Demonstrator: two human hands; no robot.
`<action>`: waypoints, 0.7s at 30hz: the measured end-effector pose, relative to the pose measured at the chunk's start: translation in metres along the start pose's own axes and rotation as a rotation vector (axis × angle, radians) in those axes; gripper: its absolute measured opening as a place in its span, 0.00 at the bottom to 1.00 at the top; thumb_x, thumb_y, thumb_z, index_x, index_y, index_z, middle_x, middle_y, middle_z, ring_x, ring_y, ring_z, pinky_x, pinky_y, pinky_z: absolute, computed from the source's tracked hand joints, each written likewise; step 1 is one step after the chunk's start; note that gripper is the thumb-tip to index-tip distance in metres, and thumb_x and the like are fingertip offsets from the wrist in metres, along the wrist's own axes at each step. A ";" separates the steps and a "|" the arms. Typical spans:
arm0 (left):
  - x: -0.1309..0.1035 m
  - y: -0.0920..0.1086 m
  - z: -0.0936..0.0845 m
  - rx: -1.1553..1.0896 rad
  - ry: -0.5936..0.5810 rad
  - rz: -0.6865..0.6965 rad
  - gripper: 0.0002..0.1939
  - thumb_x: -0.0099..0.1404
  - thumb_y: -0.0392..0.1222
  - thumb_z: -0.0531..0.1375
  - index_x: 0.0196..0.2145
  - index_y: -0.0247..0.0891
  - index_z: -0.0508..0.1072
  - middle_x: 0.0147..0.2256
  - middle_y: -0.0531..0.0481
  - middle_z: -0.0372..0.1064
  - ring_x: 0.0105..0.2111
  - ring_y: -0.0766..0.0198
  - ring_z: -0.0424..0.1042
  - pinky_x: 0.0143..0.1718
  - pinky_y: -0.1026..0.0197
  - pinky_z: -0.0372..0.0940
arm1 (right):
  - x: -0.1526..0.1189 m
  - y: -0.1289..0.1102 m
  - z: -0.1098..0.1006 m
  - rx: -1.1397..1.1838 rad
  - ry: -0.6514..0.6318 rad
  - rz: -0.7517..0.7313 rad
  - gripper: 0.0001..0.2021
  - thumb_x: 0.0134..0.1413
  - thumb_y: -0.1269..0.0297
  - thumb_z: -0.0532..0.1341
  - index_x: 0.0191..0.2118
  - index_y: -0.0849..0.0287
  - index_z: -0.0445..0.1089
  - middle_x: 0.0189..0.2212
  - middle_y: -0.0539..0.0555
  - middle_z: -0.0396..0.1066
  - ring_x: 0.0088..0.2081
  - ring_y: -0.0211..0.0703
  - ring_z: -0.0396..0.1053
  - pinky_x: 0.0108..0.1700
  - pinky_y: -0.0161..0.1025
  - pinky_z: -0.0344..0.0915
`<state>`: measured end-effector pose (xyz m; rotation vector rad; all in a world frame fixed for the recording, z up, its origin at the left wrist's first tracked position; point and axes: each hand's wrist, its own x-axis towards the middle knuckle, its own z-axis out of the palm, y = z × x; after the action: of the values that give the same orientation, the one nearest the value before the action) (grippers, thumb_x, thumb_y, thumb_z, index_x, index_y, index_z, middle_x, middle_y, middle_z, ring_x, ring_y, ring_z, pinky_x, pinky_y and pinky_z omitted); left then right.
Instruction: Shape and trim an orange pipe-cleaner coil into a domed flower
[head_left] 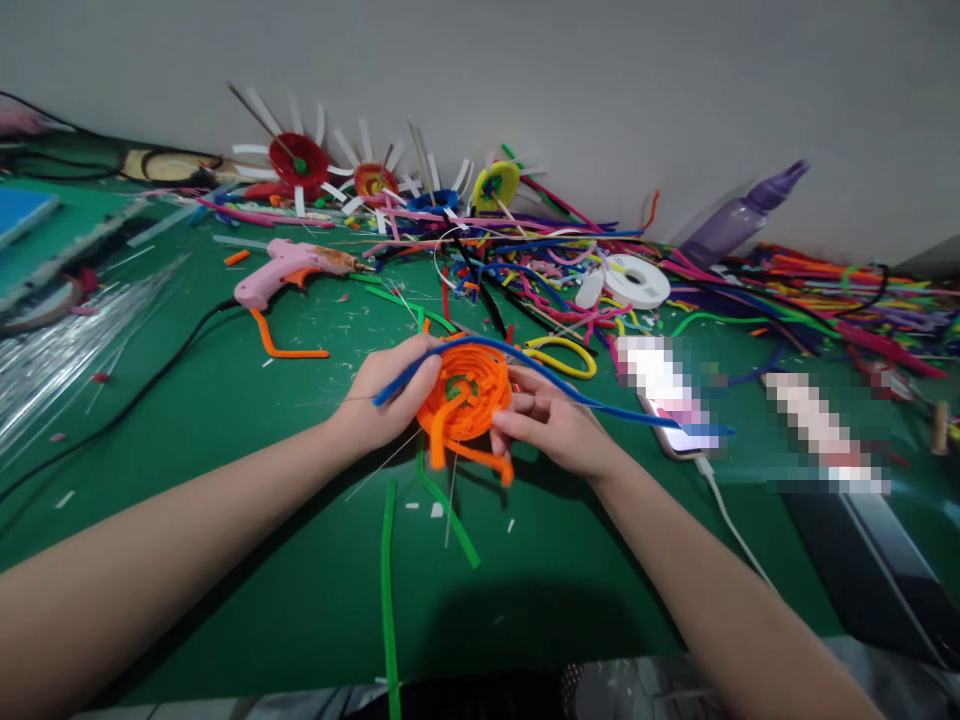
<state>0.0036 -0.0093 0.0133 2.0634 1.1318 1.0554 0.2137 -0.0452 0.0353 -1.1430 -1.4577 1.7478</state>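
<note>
Between my two hands is a round woven disc of orange pipe cleaner (484, 385) with a green centre, held above the table. My left hand (390, 390) grips its left edge, thumb on top, and a blue pipe cleaner (525, 357) lies under or beside that thumb. The blue strip arches over the disc's far rim and runs out past my right hand (559, 420), whose fingers are closed on the disc's right edge. Two loose orange ends hang toward me. Thin wires stick out below the disc, and green pipe cleaners (388, 590) lie nearer me.
A pink glue gun (292, 270) lies at the left, its black cord trailing. Along the wall are finished-looking discs on sticks (298, 165), a heap of coloured pipe cleaners (525, 280), a white spool (637, 282) and a purple bottle (739, 220). A phone (667, 400) charges at right.
</note>
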 end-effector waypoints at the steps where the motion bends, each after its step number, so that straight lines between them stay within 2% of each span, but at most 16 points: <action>1: 0.000 0.000 0.000 0.001 -0.006 0.007 0.12 0.67 0.43 0.49 0.37 0.35 0.70 0.26 0.51 0.70 0.24 0.67 0.66 0.28 0.66 0.61 | 0.000 -0.001 0.001 -0.020 -0.011 0.014 0.27 0.53 0.63 0.62 0.57 0.61 0.56 0.21 0.42 0.72 0.24 0.33 0.70 0.33 0.35 0.67; 5: 0.000 0.000 0.000 -0.012 -0.024 0.011 0.13 0.67 0.43 0.49 0.37 0.35 0.70 0.27 0.51 0.71 0.25 0.67 0.67 0.28 0.65 0.62 | 0.000 -0.003 0.002 -0.043 -0.034 0.024 0.20 0.54 0.63 0.61 0.52 0.59 0.60 0.21 0.42 0.71 0.25 0.33 0.69 0.34 0.34 0.67; 10: 0.002 -0.002 0.001 -0.085 0.031 -0.047 0.12 0.67 0.44 0.50 0.34 0.36 0.70 0.27 0.52 0.68 0.27 0.66 0.65 0.30 0.64 0.62 | 0.002 0.002 -0.003 -0.031 0.001 -0.036 0.21 0.53 0.62 0.62 0.53 0.59 0.62 0.24 0.44 0.73 0.25 0.34 0.70 0.35 0.36 0.67; 13: 0.003 -0.002 0.001 -0.142 0.076 -0.101 0.13 0.67 0.46 0.50 0.30 0.38 0.68 0.26 0.53 0.65 0.27 0.66 0.63 0.29 0.64 0.61 | 0.005 0.007 -0.007 0.003 0.030 -0.111 0.14 0.53 0.61 0.60 0.45 0.60 0.68 0.25 0.47 0.73 0.24 0.34 0.70 0.34 0.37 0.67; 17: 0.003 -0.003 0.002 -0.168 0.085 -0.128 0.13 0.66 0.47 0.51 0.28 0.38 0.66 0.25 0.53 0.62 0.26 0.66 0.61 0.28 0.64 0.60 | 0.008 0.010 -0.008 0.112 0.051 -0.143 0.18 0.51 0.62 0.59 0.49 0.58 0.65 0.25 0.47 0.74 0.22 0.35 0.70 0.31 0.37 0.67; 21: 0.004 -0.004 0.002 -0.191 0.102 -0.141 0.12 0.66 0.46 0.52 0.28 0.38 0.66 0.25 0.53 0.61 0.26 0.66 0.60 0.28 0.64 0.59 | 0.007 0.006 -0.005 0.084 0.149 -0.181 0.14 0.49 0.62 0.59 0.43 0.58 0.64 0.23 0.46 0.71 0.21 0.35 0.69 0.29 0.37 0.67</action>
<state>0.0054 -0.0046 0.0106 1.7730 1.1600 1.1616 0.2155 -0.0388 0.0275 -1.0405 -1.3416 1.5513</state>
